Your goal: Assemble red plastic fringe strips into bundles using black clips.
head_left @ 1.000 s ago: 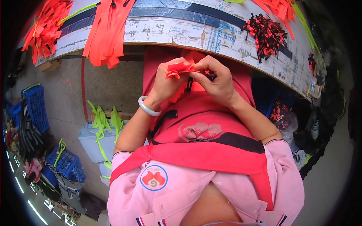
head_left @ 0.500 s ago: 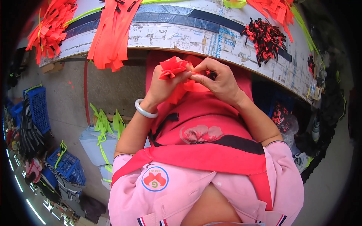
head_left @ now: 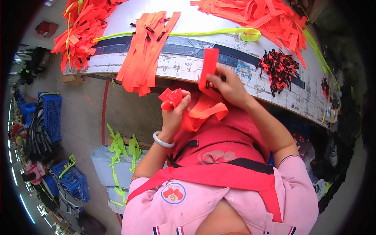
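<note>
My left hand [head_left: 176, 113] is closed round a bunch of red-orange fabric strips [head_left: 170, 98], their folded ends poking out above the fist. Loose lengths of the same strips [head_left: 203, 113] hang from it over my red apron [head_left: 235, 133]. Farther right, my right hand [head_left: 229, 86] pinches a single red-orange strip [head_left: 210, 62] at the table's front edge. Its free end stands up above the fingers. A small dark bit shows at those fingertips, too small to make out.
On the white table [head_left: 176, 64], a row of strips [head_left: 143, 55] overhangs the front edge. Larger strip heaps lie at the left [head_left: 80, 35] and back right [head_left: 254, 15]. A pile of small black-and-red pieces [head_left: 277, 68] sits on the right. Blue crates [head_left: 50, 117] stand on the floor at left.
My hands have come apart. The right hand has moved up toward the table with a strip in it, while the left still grips the bunch. The whole view has shifted, showing more tabletop.
</note>
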`<state>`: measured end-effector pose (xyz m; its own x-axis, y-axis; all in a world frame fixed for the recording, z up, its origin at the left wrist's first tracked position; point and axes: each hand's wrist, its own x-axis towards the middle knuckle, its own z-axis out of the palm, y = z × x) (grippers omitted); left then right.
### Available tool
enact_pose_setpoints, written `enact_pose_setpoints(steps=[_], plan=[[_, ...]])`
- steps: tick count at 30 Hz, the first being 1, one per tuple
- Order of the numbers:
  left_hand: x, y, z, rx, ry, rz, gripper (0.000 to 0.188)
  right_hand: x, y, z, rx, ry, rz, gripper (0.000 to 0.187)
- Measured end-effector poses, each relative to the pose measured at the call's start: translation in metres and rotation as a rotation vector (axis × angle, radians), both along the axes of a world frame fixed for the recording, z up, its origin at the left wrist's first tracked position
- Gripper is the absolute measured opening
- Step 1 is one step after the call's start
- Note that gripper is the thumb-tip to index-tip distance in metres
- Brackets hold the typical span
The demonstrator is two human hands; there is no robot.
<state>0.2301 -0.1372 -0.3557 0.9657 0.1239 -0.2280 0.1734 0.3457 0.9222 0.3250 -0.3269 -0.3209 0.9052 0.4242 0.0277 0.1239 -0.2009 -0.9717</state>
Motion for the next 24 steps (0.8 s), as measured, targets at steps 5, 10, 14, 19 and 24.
enact_pose_setpoints(steps=[5, 10, 14, 19, 24], plan=[[-0.027, -0.019, 0.008, 0.130, -0.017, -0.154, 0.004, 0.096, 0.058, 0.080, 0.399, 0.223, 0.127, 0.028], [-0.016, -0.033, 0.015, 0.202, -0.030, -0.305, 0.003, 0.168, 0.103, 0.033, 0.093, 0.156, -0.083, 0.025], [-0.001, -0.025, 0.007, 0.057, 0.026, -0.263, 0.006, 0.147, 0.079, -0.027, 0.144, 0.307, -0.105, 0.033], [0.013, -0.005, -0.011, -0.216, 0.081, -0.232, 0.010, 0.051, 0.017, -0.059, 0.139, 0.462, 0.062, 0.026], [0.020, -0.007, -0.012, -0.235, 0.127, -0.275, 0.012, -0.006, -0.010, -0.017, -0.033, 0.427, 0.109, 0.022]])
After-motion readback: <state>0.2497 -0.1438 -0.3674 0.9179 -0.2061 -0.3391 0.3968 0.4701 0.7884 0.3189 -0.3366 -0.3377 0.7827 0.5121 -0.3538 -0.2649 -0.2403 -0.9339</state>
